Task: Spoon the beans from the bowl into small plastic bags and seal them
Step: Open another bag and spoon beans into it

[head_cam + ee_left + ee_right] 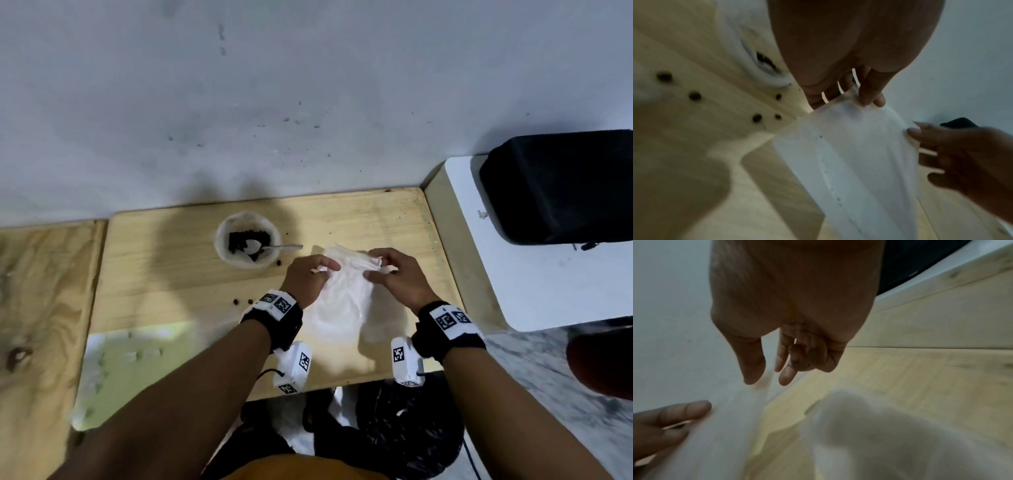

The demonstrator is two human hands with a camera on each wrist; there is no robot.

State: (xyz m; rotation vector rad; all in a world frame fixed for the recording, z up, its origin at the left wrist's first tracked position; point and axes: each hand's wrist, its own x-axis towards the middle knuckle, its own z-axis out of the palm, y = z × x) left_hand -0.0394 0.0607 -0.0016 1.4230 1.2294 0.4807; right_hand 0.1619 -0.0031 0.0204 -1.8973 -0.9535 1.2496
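A white bowl (222, 245) with dark beans (247, 237) and a metal spoon (287, 247) stands on the wooden table (164, 274). Just right of it, both hands hold up a thin translucent plastic bag (342, 301) by its top. My left hand (308, 275) pinches the top left edge between thumb and fingers (869, 95). My right hand (394, 274) holds the crumpled top right edge, which passes between thumb and fingers (786, 378). The bag (849, 154) hangs down toward me with nothing in it that I can see.
Loose beans (236, 302) lie scattered on the table near the bowl (756, 76). A pale green sheet (130, 359) covers the near left. A black case (555, 185) sits on a white surface at right. Another pale bag (382, 325) seems to lie under the held one.
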